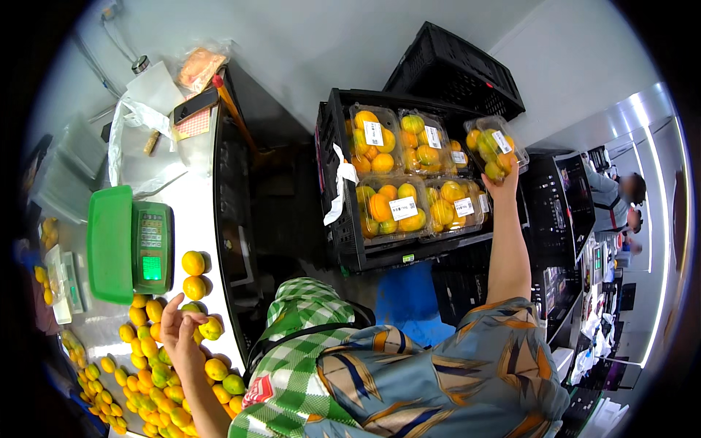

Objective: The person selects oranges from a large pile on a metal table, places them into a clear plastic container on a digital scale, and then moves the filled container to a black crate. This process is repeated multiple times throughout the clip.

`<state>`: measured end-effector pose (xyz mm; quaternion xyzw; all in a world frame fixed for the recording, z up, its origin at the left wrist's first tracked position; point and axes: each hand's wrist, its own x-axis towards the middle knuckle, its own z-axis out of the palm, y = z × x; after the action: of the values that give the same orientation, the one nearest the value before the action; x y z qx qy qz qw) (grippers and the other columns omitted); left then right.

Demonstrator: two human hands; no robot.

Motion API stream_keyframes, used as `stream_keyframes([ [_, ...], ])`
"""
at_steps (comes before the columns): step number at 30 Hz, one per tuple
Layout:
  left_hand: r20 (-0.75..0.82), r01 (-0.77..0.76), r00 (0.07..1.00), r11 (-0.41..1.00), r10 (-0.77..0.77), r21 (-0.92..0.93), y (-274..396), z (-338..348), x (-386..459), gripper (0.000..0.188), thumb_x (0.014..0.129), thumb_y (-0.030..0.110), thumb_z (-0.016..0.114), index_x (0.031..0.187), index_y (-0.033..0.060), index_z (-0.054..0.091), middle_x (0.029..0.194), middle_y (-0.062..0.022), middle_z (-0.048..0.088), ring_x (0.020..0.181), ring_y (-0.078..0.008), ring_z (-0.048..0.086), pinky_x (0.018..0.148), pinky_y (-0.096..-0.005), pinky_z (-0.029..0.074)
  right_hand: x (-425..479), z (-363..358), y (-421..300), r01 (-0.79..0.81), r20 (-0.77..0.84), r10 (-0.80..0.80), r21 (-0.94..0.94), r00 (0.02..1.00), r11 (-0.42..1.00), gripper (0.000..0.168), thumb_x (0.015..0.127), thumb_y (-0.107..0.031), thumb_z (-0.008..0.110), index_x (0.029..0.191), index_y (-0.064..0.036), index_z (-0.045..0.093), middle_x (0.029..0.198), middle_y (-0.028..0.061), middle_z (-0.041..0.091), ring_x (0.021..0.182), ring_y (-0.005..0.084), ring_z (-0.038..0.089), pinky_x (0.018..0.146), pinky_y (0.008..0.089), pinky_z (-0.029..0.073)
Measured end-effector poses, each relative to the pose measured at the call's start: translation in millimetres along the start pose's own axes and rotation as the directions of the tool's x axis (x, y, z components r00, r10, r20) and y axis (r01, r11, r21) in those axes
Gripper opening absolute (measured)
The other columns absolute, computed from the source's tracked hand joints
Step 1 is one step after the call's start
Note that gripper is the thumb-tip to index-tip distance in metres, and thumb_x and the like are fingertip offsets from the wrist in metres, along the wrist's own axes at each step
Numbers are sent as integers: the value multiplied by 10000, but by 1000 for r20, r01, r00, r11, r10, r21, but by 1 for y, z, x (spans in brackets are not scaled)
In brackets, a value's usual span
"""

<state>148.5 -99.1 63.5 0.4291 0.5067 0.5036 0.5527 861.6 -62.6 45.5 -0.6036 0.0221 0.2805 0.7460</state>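
My right hand [504,178] grips the near end of a clear plastic clamshell box [495,148] of orange and green citrus fruit. That box bears a white label and is tilted over the right end of a black plastic crate [350,241]. Inside the crate sit several more labelled fruit boxes [390,205]. My left hand [181,331] is raised over the white table with its fingers apart and nothing in it. Loose citrus fruits [159,378] lie around and below it, and two oranges [193,263] lie beside a green digital scale [153,249].
A second black crate [454,71] leans behind the first. On the table [202,164] are a phone [195,105], a white plastic bag [118,137] and stacked clear containers [71,164]. Black crates [553,202] stand at the right. Another person [608,200] is in the background.
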Motion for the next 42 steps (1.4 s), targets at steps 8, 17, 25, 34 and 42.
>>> stream_keyframes([
  [8,-88,15,996,1000,-13,25,1,1,-13,325,888,86,567,1191,-21,518,784,-61,596,745,-123,586,726,-250,485,60,-23,4,-49,-9,48,-250,999,967,589,744,-378,706,1234,-116,511,1266,105,501,1110,361,521,841,579,435],
  [17,-122,67,991,995,-57,76,-6,24,-14,316,861,70,572,1161,-26,538,787,-70,625,753,-138,602,740,-275,485,114,-9,19,218,17,-272,-646,962,731,490,853,-154,579,1332,-134,481,1118,54,604,933,208,586,582,369,470],
  [25,-149,175,975,983,-165,59,-10,22,-22,318,850,64,591,1151,-28,544,824,-63,621,796,-146,611,757,-271,486,198,-26,16,523,448,-495,-852,744,16,555,785,-223,676,1304,-165,489,1283,131,505,1162,285,500,959,447,407],
  [34,-299,107,944,986,-140,-126,-7,5,-27,307,867,95,598,1145,-28,553,834,-59,626,789,-121,602,773,-270,486,-73,317,78,953,808,-564,-12,-170,-304,473,804,-125,649,1232,17,503,1270,189,494,1195,338,443,1021,417,328],
  [42,-594,58,791,984,-147,-165,4,-37,-31,312,869,78,591,1155,-37,541,855,-76,636,804,-126,604,781,-264,479,-275,487,196,878,845,-257,478,-470,-35,342,856,-142,587,1184,-57,547,1293,125,473,1240,303,387,1039,413,293],
])
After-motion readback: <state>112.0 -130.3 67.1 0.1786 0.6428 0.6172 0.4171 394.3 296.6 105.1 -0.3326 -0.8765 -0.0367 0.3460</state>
